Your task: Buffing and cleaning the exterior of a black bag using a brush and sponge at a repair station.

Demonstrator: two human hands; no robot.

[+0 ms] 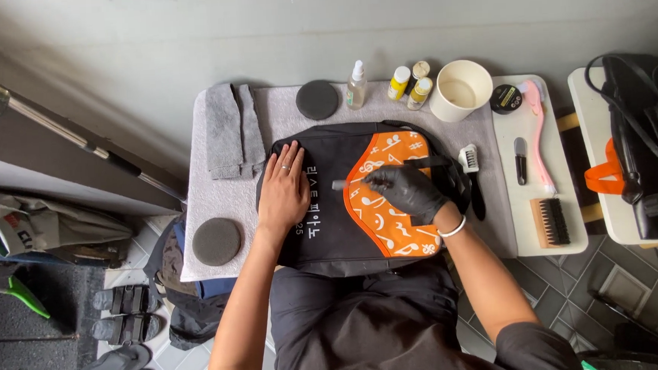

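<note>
A black backpack (pixel 324 230) with an orange front panel (pixel 391 227) printed with white music notes lies flat on a grey towel-covered table (pixel 280 112). My left hand (pixel 283 189), bare with a ring, rests flat on the bag's black left side. My right hand (pixel 406 191) wears a black glove and grips a small grey-tipped tool (pixel 342 184) whose tip touches the seam at the orange panel's left edge.
Along the back stand a folded grey cloth (pixel 230 130), a round black sponge (pixel 316 99), a spray bottle (pixel 355 86), small yellow bottles (pixel 408 85) and a white cup (pixel 460 89). Another sponge (pixel 215 240) lies front left. Brushes (pixel 549 221) lie on the white board at right. Sandals (pixel 122 323) sit on the floor.
</note>
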